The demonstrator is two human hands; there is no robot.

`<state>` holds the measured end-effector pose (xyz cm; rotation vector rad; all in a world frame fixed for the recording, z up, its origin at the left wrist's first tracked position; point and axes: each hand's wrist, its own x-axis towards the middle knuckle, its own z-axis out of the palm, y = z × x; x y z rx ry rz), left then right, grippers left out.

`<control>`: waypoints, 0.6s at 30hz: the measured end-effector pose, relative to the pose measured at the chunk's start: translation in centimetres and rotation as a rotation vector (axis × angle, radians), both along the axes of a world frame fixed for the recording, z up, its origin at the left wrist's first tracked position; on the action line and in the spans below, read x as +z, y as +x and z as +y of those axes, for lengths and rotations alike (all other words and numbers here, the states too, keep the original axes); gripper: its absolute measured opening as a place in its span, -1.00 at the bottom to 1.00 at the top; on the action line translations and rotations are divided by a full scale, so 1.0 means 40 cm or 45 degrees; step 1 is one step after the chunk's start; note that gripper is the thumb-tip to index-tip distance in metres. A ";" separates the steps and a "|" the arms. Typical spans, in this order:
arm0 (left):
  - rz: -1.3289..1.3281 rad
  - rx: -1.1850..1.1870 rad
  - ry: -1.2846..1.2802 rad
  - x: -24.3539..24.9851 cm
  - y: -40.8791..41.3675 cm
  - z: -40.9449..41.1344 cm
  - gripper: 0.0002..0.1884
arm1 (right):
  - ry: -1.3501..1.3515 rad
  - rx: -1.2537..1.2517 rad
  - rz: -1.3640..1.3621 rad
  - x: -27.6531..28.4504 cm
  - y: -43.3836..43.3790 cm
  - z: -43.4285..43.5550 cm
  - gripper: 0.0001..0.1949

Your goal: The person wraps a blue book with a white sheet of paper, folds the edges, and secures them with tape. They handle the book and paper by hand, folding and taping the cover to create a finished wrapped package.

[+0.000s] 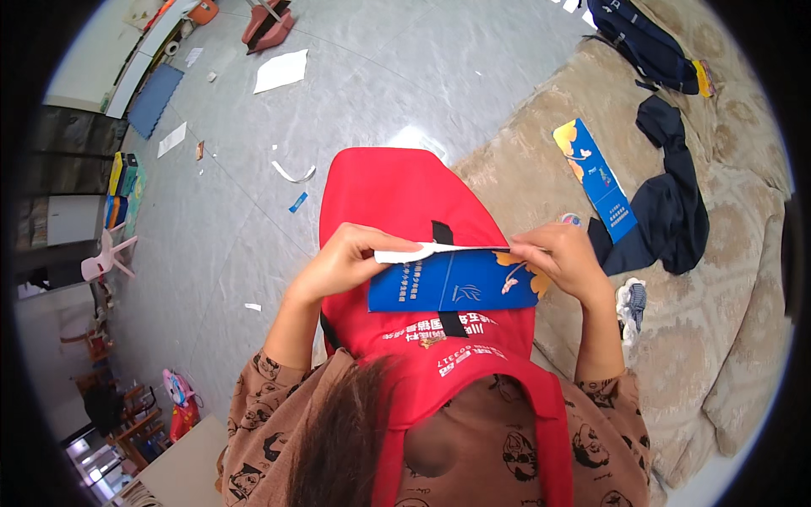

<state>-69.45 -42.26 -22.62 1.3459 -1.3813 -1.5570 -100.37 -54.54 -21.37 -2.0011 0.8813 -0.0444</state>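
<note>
Over the lap of a red apron (386, 190), my left hand (351, 256) pinches the white torn or folded upper edge of a blue printed cardboard piece (421, 291). My right hand (554, 253) grips the same piece's upper edge at its other end, where orange flowers are printed. A black strap (442, 233) shows above and below the cardboard. Another blue cardboard strip with orange flowers (599, 180) lies to the right, partly on dark blue cloth (671, 215).
A beige patterned sofa cover (684, 342) spreads at the right, with a dark backpack (646, 44) and a small striped cloth item (633, 301). Paper scraps (282, 71), a blue foam mat (155, 98) and a pink stool (104, 260) are on the grey floor.
</note>
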 end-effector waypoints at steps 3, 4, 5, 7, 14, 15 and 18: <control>-0.045 -0.187 -0.233 0.021 -0.052 -0.008 -0.62 | 0.407 -0.139 -0.142 -0.043 0.040 0.059 -0.56; -0.068 -0.187 -0.320 0.021 -0.071 -0.008 -0.59 | 0.430 0.030 -0.199 -0.043 0.061 0.060 -0.58; -0.061 -0.207 -0.333 0.022 -0.077 -0.010 -0.59 | 0.453 0.200 -0.257 -0.042 0.079 0.058 -0.61; -0.055 -0.246 -0.357 0.028 -0.085 -0.016 -0.59 | 0.557 0.215 -0.347 -0.042 0.107 0.079 -0.63; 0.024 -0.306 -0.135 0.001 -0.069 0.005 -0.69 | 0.484 0.379 -0.226 -0.077 0.092 0.106 -0.57; 0.020 -0.296 -0.121 -0.001 -0.061 0.008 -0.69 | 0.445 0.405 -0.249 -0.095 0.076 0.104 -0.61; 0.010 -0.275 -0.136 -0.030 -0.032 0.013 -0.65 | 0.399 0.421 -0.235 -0.135 -0.010 0.094 -0.68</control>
